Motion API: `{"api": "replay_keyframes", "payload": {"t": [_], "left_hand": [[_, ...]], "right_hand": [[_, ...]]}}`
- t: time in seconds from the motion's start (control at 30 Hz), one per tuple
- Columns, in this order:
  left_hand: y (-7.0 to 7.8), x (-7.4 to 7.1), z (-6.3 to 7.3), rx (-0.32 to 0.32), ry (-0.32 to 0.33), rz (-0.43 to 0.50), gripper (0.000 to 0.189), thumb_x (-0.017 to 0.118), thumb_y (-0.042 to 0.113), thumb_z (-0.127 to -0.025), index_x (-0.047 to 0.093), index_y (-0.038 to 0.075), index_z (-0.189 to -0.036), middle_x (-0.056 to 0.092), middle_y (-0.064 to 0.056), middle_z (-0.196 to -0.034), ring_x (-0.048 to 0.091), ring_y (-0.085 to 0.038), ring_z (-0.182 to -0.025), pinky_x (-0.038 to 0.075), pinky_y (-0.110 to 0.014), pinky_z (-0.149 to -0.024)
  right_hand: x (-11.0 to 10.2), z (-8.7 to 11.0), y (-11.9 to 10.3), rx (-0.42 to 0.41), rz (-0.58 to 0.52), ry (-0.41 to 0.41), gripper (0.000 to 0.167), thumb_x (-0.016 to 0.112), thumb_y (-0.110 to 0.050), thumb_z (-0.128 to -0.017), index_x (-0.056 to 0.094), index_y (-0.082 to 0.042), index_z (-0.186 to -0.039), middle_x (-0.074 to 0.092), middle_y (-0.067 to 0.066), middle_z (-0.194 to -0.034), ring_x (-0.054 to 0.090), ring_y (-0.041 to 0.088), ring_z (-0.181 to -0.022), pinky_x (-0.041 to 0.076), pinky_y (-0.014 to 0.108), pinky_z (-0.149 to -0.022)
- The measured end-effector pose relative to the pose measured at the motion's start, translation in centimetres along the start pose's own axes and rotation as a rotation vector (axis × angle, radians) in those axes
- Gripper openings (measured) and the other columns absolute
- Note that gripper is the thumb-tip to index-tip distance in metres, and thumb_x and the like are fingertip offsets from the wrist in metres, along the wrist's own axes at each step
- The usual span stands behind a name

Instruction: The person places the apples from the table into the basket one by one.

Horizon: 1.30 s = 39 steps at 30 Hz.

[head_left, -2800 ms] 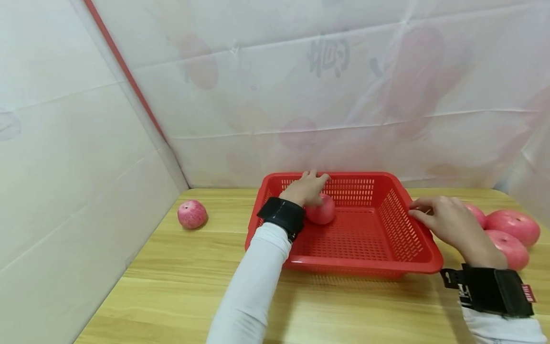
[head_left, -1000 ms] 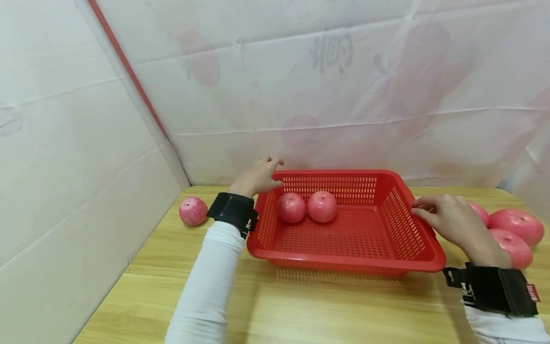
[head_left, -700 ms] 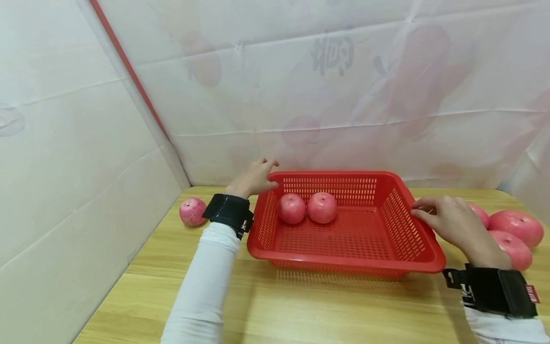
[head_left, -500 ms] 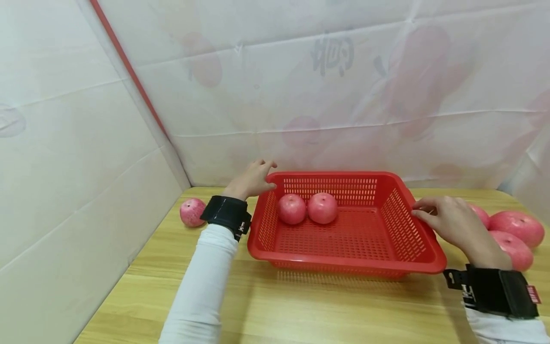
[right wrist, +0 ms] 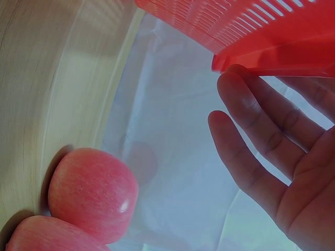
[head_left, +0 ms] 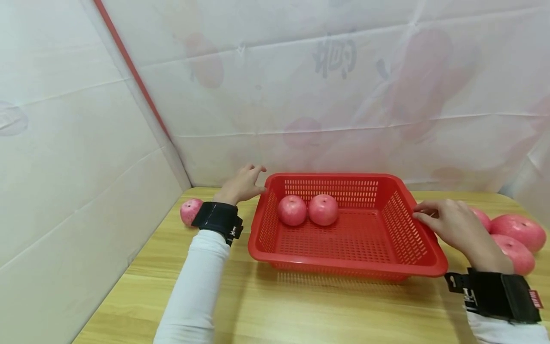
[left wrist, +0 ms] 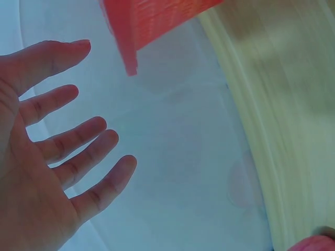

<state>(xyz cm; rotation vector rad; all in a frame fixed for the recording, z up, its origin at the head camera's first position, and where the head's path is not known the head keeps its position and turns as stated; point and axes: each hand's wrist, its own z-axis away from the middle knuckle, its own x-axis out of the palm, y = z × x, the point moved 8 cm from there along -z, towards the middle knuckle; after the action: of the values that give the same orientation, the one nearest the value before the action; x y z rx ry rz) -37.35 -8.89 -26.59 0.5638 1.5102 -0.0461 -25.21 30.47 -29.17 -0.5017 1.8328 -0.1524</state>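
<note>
A red plastic basket (head_left: 343, 267) with slotted sides stands on the table, two pink-red apples (head_left: 292, 210) side by side in its left part. My left hand (head_left: 240, 185) hovers off the basket's left rim with nothing in it; the left wrist view shows its palm and spread fingers (left wrist: 99, 193). My right hand (head_left: 451, 224) holds the basket's right rim, index finger and thumb together at the edge. From the right wrist view, its fingers (right wrist: 246, 115) reach the rim; the thumb is hidden there. A mottled apple (head_left: 190, 211) lies left of my left hand, partly covered by the wrist strap.
Several more apples (head_left: 515, 229) lie on the table to the right, beside my right wrist. The wooden table (head_left: 301, 310) ends at a printed white sheet (head_left: 266, 110) behind, with another white panel (head_left: 77, 172) along the left.
My left hand has let go of an apple in the basket, beside the other one, and moved left out over the rim, towards the mottled apple. My right hand stays at the right rim.
</note>
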Motion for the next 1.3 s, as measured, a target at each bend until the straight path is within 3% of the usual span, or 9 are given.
{"api": "replay_keyframes", "payload": {"t": [0.37, 0.57, 0.93, 1.3], "left_hand": [[-2.1, -0.2, 1.0, -0.045, 0.028, 0.016, 0.055, 0.067, 0.020, -0.095, 0.050, 0.007, -0.146, 0.047, -0.022, -0.146, 0.051, -0.039, -0.126, 0.047, -0.057, -0.100], [-2.8, -0.3, 1.5, -0.036, 0.053, 0.013, 0.055, 0.068, 0.019, -0.095, 0.050, 0.005, -0.145, 0.049, -0.025, -0.143, 0.050, -0.040, -0.127, 0.046, -0.058, -0.101], [-4.3, 0.0, 2.2, -0.012, 0.048, 0.004, 0.055, 0.068, 0.018, -0.095, 0.049, 0.001, -0.144, 0.049, -0.028, -0.141, 0.051, -0.043, -0.125, 0.044, -0.058, -0.102], [-5.6, 0.0, 2.7, -0.043, 0.030, -0.005, 0.055, 0.067, 0.018, -0.096, 0.047, 0.000, -0.144, 0.046, -0.029, -0.144, 0.048, -0.044, -0.129, 0.042, -0.059, -0.103]], "right_hand": [[0.2, 0.0, 0.1, 0.000, -0.012, -0.006, 0.015, 0.076, -0.006, -0.088, 0.076, 0.005, -0.098, 0.072, 0.010, -0.079, 0.065, 0.025, -0.069, 0.046, 0.033, -0.059], [0.0, 0.0, 0.1, 0.007, -0.002, -0.011, 0.016, 0.076, -0.006, -0.088, 0.075, 0.007, -0.098, 0.072, 0.013, -0.079, 0.066, 0.029, -0.070, 0.046, 0.034, -0.059], [0.2, 0.0, 0.0, -0.006, 0.004, 0.000, 0.015, 0.076, -0.006, -0.089, 0.075, 0.007, -0.097, 0.072, 0.013, -0.078, 0.065, 0.028, -0.069, 0.046, 0.034, -0.058], [-0.1, -0.1, 0.0, -0.042, 0.024, 0.031, 0.015, 0.078, -0.006, -0.086, 0.076, 0.005, -0.096, 0.073, 0.014, -0.079, 0.067, 0.034, -0.073, 0.046, 0.037, -0.060]]}}
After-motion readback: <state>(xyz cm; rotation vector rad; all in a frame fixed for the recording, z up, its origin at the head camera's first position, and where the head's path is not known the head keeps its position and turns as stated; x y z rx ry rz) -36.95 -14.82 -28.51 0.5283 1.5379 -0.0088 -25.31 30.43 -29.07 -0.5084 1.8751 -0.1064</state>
